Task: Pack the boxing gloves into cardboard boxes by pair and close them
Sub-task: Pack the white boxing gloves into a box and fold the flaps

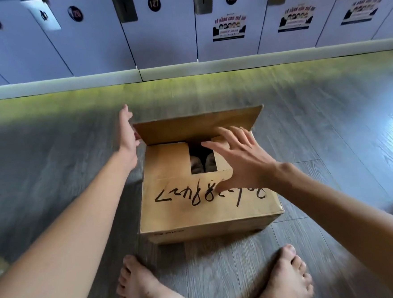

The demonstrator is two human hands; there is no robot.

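**Box half closed on grey plank floor by the lockers**

Bare feet, one at bottom centre and one to its right, stand on the floor with toes pointing up the frame toward the box. The floor is grey wood-look planking, streaked with motion blur. A yellow-green band of light lies across it along the foot of the lockers.

The box sits on the floor at frame centre, just above the toes. Its near flap is folded flat and carries black marker writing, upside down from this view. The far flap stands tilted up. Between the flaps a dark gap stays uncovered, and the gloves show in it as two pale rounded shapes side by side inside the box.

The left hand reaches along the left end of the far flap, fingers straight and close together; whether it touches the card cannot be told. The right hand is over the right side of the box top, fingers spread wide and thumb stretched left across the near flap. Contact there is unclear too.

Pale lockers fill the top of the frame on a white plinth. Their doors bear black round number discs, 127 and 128 readable, and metal latch plates. Posters are stuck on three doors at upper right.
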